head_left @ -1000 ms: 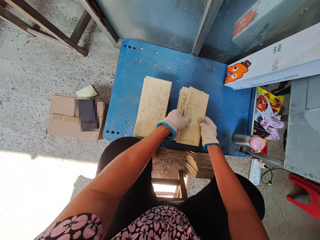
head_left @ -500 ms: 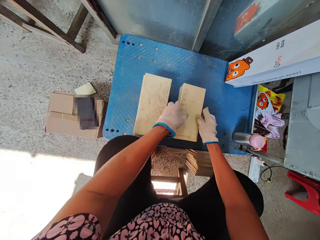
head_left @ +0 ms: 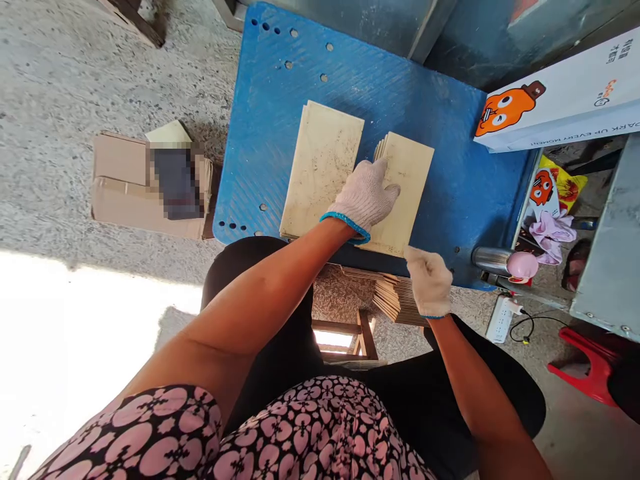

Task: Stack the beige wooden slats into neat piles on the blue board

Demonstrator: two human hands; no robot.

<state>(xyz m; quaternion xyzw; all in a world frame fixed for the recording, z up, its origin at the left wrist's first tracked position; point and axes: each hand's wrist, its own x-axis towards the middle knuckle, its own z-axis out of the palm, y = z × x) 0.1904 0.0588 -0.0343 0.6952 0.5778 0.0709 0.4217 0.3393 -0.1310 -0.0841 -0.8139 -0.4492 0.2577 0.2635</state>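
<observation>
Two stacks of thin pale-yellow rectangular boards lie side by side on a blue tabletop (head_left: 265,140): a wider left stack (head_left: 325,153) with dark specks, and a narrower right stack (head_left: 407,180) whose upper left edges are fanned. My left hand (head_left: 365,193), in a white knit glove with a blue cuff, lies across the inner side of the right stack, thumb and fingers apart. Close to that stack's lower right corner, my right hand (head_left: 430,280) is gloved too, its fingers curled in. Whatever may be inside them is hidden.
Brown boards (head_left: 400,300) are stacked below the table's near edge. A white paper bag (head_left: 560,107) and a steel flask (head_left: 490,258) occupy the right side. Cardboard (head_left: 130,207) lies on the floor at left; a power strip (head_left: 500,320) and red stool (head_left: 590,367) are at right.
My right hand has come off the right stack's side edge, moved toward me and curled its fingers. My left hand stays on the stack, and the whole view has shifted.
</observation>
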